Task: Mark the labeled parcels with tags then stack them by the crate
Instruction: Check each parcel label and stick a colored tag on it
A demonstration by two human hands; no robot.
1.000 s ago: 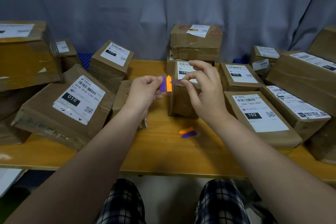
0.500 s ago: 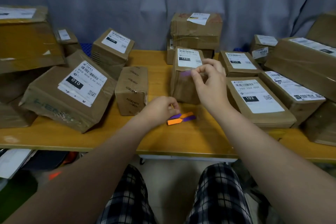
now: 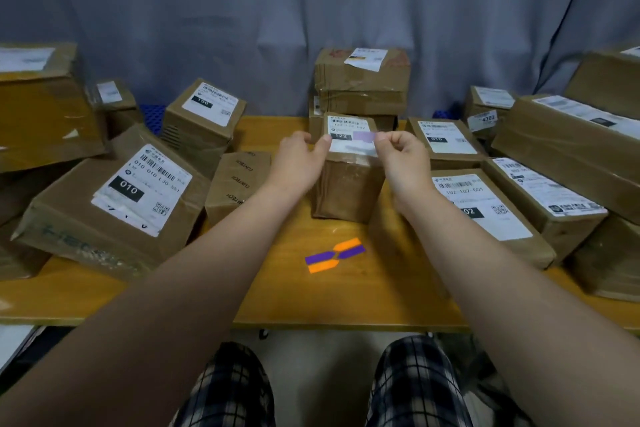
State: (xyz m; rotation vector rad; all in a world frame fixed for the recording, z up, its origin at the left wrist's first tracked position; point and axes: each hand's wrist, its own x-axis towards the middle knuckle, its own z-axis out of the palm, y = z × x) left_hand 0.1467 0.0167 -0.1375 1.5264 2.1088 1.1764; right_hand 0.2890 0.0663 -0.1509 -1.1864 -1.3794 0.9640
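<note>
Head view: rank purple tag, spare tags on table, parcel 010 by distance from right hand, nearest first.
1. purple tag: pinched in the right hand, over parcel 122.
2. spare tags: flat on the table, nearer the person.
3. parcel 010: far left.

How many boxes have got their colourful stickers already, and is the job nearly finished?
Nothing looks finished yet. In hand: the right hand pinches a pale purple paper tag at the top of the brown cardboard parcel marked 122, which the left hand holds. Left: the purple and orange spare tags lie on the yellow wooden table, and the parcel marked 010 and the parcel marked 102 show no tags.
</note>
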